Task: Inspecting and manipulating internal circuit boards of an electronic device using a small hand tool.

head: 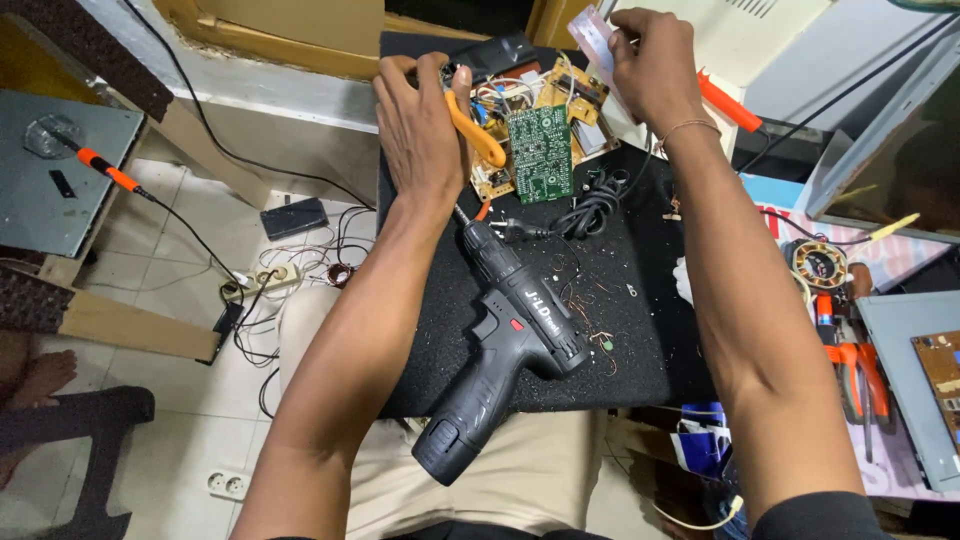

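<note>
Left hand (425, 125) is clamped round orange-handled pliers (478, 132) at 11 o'clock of the green circuit board (540, 155), right hand (652, 62) pinches a small pale card (592, 38) (drill (500, 345) lies at 6 o'clock).

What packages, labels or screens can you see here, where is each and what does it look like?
Card or label: small pale pink-white rectangle, held up in the right hand, top centre.
Marking on cordless drill: white lettering on black body, centre mat.
Packet: blue-white, crumpled, lower right.
</note>
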